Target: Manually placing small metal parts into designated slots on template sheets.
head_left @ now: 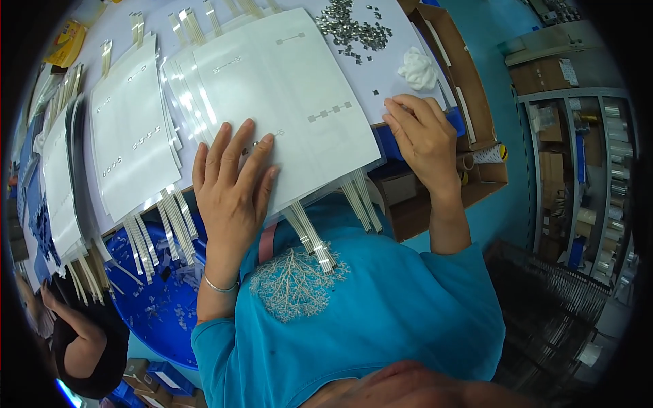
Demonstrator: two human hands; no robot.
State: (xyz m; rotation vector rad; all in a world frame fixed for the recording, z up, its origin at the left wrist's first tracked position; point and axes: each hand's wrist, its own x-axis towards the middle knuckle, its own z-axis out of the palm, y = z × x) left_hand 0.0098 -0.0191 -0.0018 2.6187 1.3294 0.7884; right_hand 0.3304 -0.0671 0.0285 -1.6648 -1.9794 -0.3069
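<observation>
Fingers spread and slightly bent, our left hand [231,185] lies on the topmost white plastic sheet [292,81] of a stack, with small shiny pieces between its fingers. Our right hand [432,139] is raised near the sheet's right edge, thumb and forefinger tips close together; we cannot tell whether they pinch anything. Just beyond those tips, one small dark metal piece [375,92] lies on the white table [381,75], with a crumpled white wad [417,69] to its right and a heap of silvery metal pieces [350,28] farther off. Flat ribbon tails [311,236] reach from the stack toward our teal shirt [394,306]. More tailed sheets [129,129] lie to our left, and a blue tub [163,343] containing scraps stands below them.
</observation>
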